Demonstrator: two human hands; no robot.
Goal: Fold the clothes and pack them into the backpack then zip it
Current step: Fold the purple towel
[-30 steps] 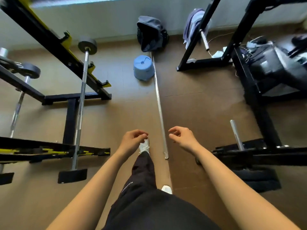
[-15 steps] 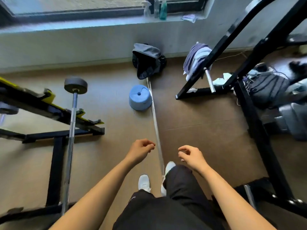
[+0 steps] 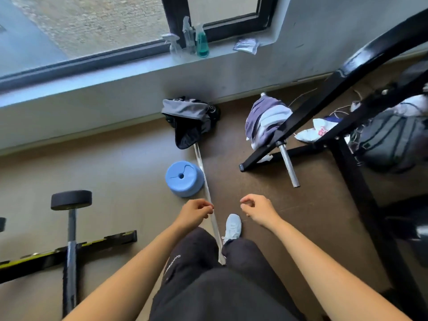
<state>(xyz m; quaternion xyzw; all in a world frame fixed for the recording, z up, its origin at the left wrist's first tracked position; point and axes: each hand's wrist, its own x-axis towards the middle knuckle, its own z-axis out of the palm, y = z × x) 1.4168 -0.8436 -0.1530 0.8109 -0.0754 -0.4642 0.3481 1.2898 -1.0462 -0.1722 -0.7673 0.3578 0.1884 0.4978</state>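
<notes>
The left hand (image 3: 194, 213) and right hand (image 3: 259, 210) are hovering loosely curled, holding nothing, probably readying for the backpack (image 3: 187, 119) and clothes (image 3: 264, 119) lying ahead.

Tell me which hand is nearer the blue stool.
Left. The left hand is just below the stool in view; the right hand is farther off, across the floor bar from it.
</notes>
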